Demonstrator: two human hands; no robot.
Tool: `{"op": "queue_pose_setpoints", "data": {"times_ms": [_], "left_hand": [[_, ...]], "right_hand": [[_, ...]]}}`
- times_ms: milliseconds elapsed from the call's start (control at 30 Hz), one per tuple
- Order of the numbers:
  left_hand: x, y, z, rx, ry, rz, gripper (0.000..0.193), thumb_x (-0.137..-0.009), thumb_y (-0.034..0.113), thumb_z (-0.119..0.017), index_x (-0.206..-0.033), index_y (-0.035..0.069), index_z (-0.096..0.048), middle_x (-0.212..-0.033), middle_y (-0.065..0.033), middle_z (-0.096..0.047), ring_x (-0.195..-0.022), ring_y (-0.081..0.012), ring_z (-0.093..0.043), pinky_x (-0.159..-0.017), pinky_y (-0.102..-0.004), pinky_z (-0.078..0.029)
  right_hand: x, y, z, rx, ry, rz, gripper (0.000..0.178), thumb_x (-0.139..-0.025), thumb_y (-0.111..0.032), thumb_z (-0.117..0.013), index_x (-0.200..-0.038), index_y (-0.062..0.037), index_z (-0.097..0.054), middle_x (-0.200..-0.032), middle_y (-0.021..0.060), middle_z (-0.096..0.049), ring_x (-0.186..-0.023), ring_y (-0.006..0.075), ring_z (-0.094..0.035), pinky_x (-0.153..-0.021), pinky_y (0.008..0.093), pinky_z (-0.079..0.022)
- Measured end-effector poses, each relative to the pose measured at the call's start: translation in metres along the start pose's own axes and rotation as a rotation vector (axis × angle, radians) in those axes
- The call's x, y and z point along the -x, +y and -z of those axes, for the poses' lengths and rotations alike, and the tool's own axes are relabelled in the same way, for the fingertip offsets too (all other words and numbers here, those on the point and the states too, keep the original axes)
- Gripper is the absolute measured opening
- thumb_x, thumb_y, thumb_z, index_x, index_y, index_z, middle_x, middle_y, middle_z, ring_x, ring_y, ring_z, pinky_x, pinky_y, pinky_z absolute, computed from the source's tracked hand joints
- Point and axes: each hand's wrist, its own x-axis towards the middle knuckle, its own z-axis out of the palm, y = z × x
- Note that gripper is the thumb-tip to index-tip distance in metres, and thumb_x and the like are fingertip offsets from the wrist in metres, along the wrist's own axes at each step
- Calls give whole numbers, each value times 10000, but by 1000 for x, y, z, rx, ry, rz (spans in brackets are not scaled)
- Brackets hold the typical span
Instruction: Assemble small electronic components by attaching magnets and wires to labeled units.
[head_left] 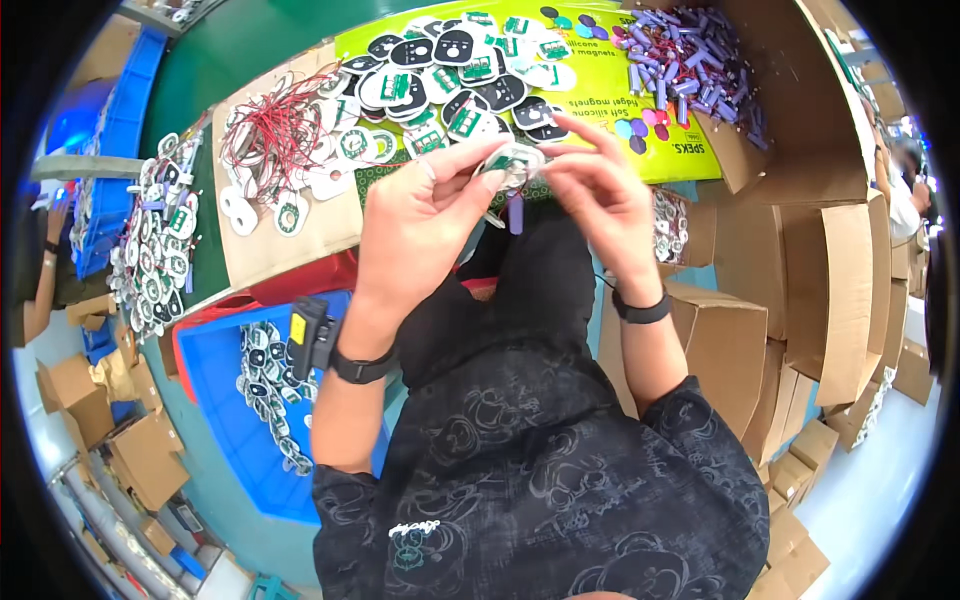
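Note:
Above the table's near edge, my left hand (415, 225) pinches a small white casing with a green circuit board (514, 163) between thumb and fingers. My right hand (607, 200) has its thumb and bent fingertips at the casing's right edge, with other fingers raised. Just below the casing hangs a purple cylindrical cell (516, 214). Beyond my hands lies a pile of white and black casings (455, 85), several showing green boards. To the left, white ring-shaped pieces (290, 214) lie with a tangle of thin red wires (272, 130).
A cardboard box (812, 110) at the right holds many purple cells (690, 60). Under the pile lies a yellow-green printed sheet (675, 165). A blue bin (225, 400) with casings stands at lower left. More casings (155, 240) cover the left side; cardboard boxes (715, 330) stand at right.

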Motion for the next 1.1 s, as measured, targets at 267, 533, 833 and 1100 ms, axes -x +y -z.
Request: {"op": "queue_pose_setpoints", "data": {"times_ms": [267,533,833,1100], "left_hand": [[-39,135,-58,-390,-128,-202,323,-901,-1,-724,-1218,-44,-678,-1090,-123,-739,-973,-153,-708,-890,-274,-568],[-161,190,-76,-617,-3,-291,360,-905,105,-742,-1233,-25,-674,-1106,-105,-733,-942,-157,-711,-870,-264,-574],[-374,117,-34,-581,205,-262,324,-832,51,-745,-1140,-50,-720,-977,-97,-732,-798,-147,-704,-696,-267,-609],[-475,29,73,-498,489,-133,335,-859,26,-716,-1190,-29,-702,-1018,-94,-731,-840,-161,-713,-699,-287,-622]], "right_hand": [[-37,79,44,-84,202,-148,145,-973,-105,-661,-1041,9,-718,-1186,62,-665,-906,104,-652,-770,237,-514],[-46,115,45,89,255,-47,79,-931,-45,-677,-986,8,-696,-979,80,-695,-784,146,-647,-694,262,-506],[-48,106,55,167,237,-32,65,-885,-49,-692,-939,-17,-680,-982,120,-694,-794,299,-694,-657,355,-550],[-51,108,46,179,221,-24,79,-870,-33,-700,-947,-25,-686,-974,111,-697,-810,279,-695,-670,342,-558]]}}
